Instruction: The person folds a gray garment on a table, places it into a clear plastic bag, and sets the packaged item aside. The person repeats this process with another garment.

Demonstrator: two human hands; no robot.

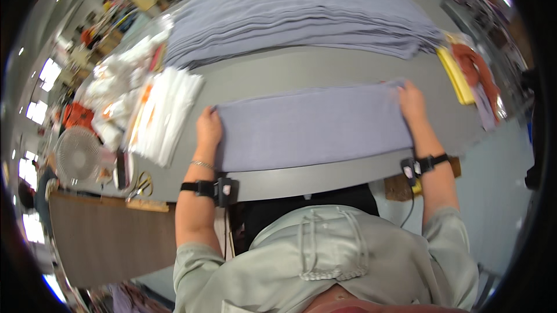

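A folded grey-lavender cloth (313,127) lies stretched lengthwise across the near part of the grey table. My left hand (209,127) is closed on its left end, at the far corner. At the opposite end my right hand (411,102) grips the far right corner, fingers curled over the edge. The near edge of the cloth lies close to the table's front edge. Behind it rises a wide pile of the same grey-lavender cloth (301,14), its layers showing along the front.
White plastic bags (168,116) lie in a stack left of the cloth, beside crumpled clear packaging (125,75). A small fan (78,155) and scissors (143,184) sit at the near left. Yellow packets (455,75) and rust-coloured cloth (476,66) are at the right edge.
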